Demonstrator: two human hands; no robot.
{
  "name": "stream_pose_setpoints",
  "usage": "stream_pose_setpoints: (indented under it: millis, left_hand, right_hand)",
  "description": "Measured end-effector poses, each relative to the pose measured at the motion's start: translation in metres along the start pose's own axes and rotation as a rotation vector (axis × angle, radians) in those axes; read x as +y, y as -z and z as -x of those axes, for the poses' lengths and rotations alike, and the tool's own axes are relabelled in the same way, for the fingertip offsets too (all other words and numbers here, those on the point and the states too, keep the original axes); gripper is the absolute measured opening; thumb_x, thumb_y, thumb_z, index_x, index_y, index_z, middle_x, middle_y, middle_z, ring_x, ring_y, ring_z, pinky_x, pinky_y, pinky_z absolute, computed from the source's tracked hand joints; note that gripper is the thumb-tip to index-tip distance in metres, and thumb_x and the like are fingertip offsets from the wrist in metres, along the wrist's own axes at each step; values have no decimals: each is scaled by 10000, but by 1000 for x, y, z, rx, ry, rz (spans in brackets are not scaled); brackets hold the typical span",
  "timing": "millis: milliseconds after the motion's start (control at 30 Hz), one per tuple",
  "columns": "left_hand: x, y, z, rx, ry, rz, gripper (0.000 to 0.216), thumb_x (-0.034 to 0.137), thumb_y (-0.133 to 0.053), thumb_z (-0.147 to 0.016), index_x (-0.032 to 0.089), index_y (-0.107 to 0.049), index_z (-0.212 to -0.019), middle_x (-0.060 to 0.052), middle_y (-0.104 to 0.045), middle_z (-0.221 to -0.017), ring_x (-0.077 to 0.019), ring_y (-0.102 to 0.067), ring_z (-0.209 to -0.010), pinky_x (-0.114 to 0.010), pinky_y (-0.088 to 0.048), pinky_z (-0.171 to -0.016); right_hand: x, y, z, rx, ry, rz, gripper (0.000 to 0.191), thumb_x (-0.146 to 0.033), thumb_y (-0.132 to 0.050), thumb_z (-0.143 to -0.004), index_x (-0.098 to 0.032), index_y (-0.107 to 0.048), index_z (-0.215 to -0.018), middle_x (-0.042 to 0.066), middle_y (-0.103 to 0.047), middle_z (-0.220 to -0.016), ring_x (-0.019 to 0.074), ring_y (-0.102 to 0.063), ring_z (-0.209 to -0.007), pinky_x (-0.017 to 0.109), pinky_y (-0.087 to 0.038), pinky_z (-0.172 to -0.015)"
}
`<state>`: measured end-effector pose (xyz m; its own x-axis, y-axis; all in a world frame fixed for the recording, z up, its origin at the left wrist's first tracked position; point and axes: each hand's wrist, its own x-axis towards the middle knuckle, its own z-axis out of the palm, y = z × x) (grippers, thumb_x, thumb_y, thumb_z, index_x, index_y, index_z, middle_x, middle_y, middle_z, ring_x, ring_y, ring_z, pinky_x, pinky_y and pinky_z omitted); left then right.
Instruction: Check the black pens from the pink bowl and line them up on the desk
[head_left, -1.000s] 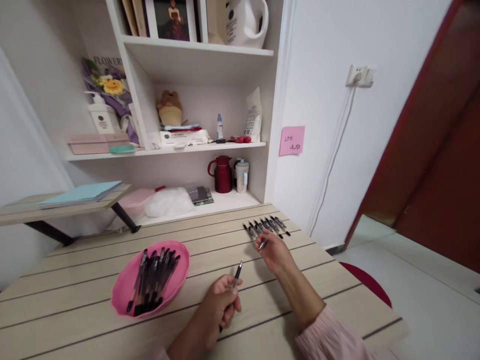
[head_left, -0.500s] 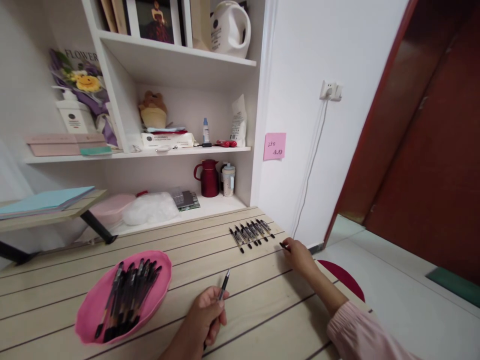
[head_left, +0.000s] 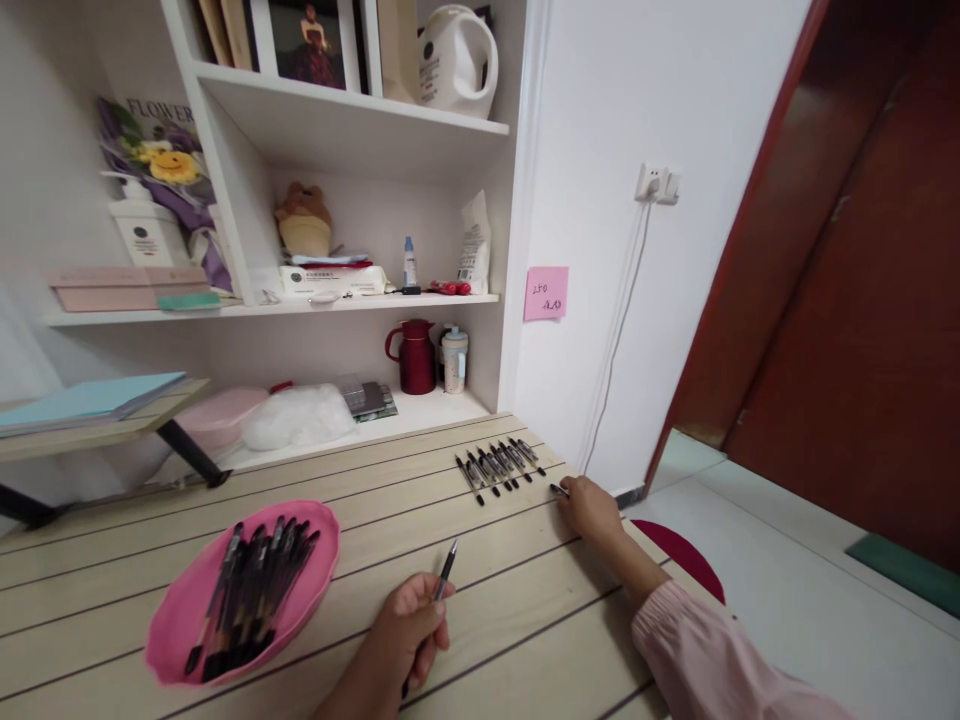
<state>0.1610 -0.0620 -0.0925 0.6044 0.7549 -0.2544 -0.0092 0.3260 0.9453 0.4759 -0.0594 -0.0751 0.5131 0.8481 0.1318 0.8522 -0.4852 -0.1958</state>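
Observation:
My left hand (head_left: 416,625), closed around a pen (head_left: 445,568), is low in the middle above the table. The pen's pointed tip sticks up past my fingers and its dark lower end shows below the hand. My right hand (head_left: 592,512) is at the table's right side, fingers pinched on a small dark piece (head_left: 557,489) that looks like a pen cap; most of it is hidden. Just beyond it lies a slanted row of several black pens (head_left: 496,468). A pink bowl (head_left: 335,540) on the left holds many black pens (head_left: 251,595).
Behind the striped table (head_left: 360,520) stands a white shelf (head_left: 360,108) with a red jug (head_left: 417,358) and a cup (head_left: 454,360). A small raised stand (head_left: 161,415) carries blue paper at left. A pink note (head_left: 547,293) sticks to the wall, near a hanging cable (head_left: 619,330).
My right hand has shifted slightly left, nearer the row of pens, still pinching the small dark piece. My left hand keeps hold of its pen in nearly the same place.

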Motion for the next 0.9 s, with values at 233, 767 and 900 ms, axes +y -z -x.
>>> stream_pose_setpoints:
  millis: [233,767,900]
  left_hand:
    - [2,-3,2,17,7,6,427,379,-607,-652,154,-451,-980,67,-542,-477,-12,-283,-228,-163,-104,-265]
    - [23,-52,11,19,13,58,304,413,-568,-691,171,-514,-867,59,-517,-528,-25,-331,-299,-171,-159,-322]
    - [21,-68,6,-5,41,115,269,375,-569,-693,178,-501,-864,49,-526,-560,-43,-407,-348,-172,-204,-349]
  right_hand:
    - [4,-2,0,3,-10,-16,189,-191,-478,-778,-161,-631,-884,114,-636,-945,213,-578,-913,256,-356,-660]
    - [24,0,23,25,-52,-151,174,-231,-522,-714,-201,-647,-831,57,-672,-853,191,-589,-831,240,-315,-582]
    - [27,1,24,28,-52,-167,172,-262,-526,-715,-200,-651,-816,53,-674,-831,190,-591,-822,240,-321,-579]
